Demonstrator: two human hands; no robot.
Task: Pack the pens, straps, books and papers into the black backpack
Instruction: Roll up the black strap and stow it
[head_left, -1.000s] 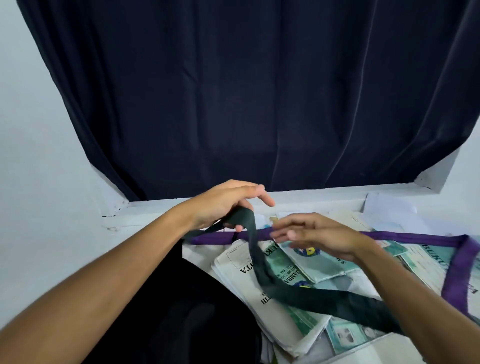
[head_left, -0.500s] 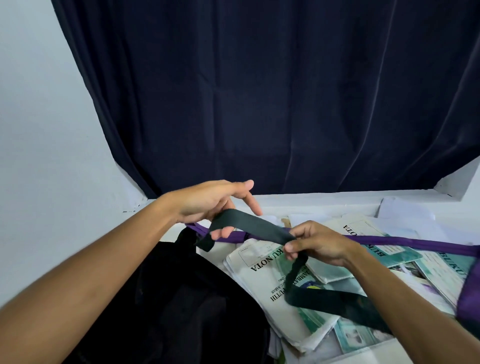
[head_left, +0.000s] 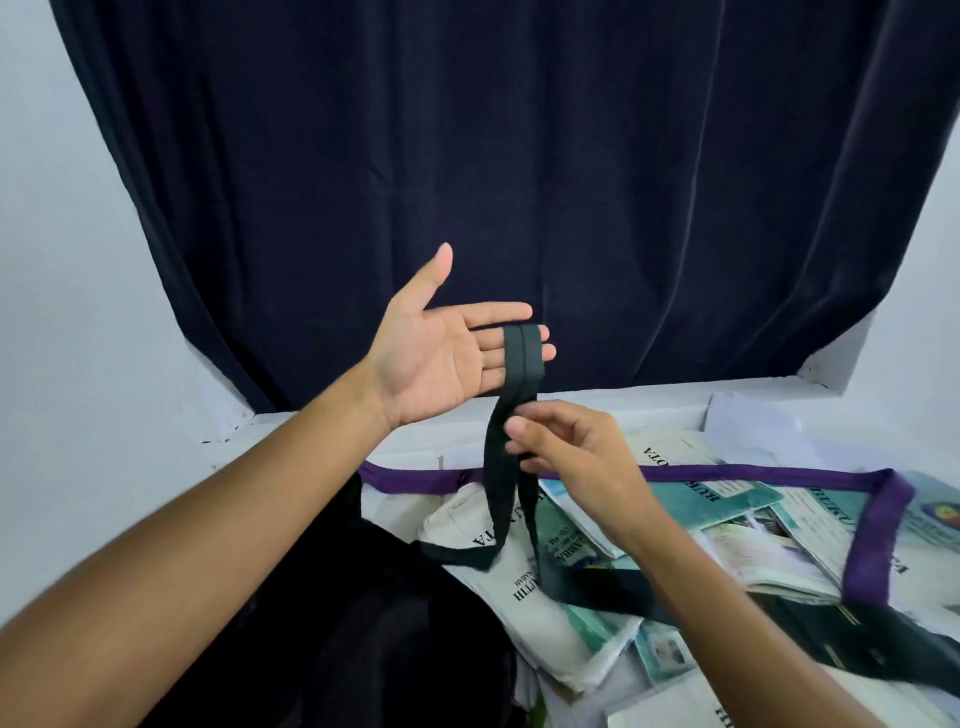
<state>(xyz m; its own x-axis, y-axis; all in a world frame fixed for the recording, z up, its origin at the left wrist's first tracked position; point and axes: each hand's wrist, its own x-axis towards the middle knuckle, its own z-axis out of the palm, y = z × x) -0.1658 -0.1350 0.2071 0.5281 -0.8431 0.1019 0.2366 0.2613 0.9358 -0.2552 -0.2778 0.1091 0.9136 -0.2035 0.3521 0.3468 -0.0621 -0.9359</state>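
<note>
Since half a second ago the left hand (head_left: 441, 353) has turned palm-up and lifted, its fingers now straight and the thumb pointing up, where before it curled over the black strap (head_left: 522, 364). Two turns of the strap lie side by side across those flat fingers, near the tips. The left forearm reaches in from the lower left, raised above the table.

Just below, the right hand (head_left: 566, 447) pinches the hanging strap between thumb and fingertips, the other fingers loosely curled, its forearm coming in from the lower right. From the pinch the strap drops in two lengths onto the pile of books and papers (head_left: 561, 613); one length folds back toward the left, the other trails off under the right forearm.

The black backpack (head_left: 363, 634) sits at the lower left, beside the pile. A purple strap (head_left: 727, 474) runs across the papers behind the right hand and bends down at the far right. A dark curtain (head_left: 519, 156) hangs behind.
</note>
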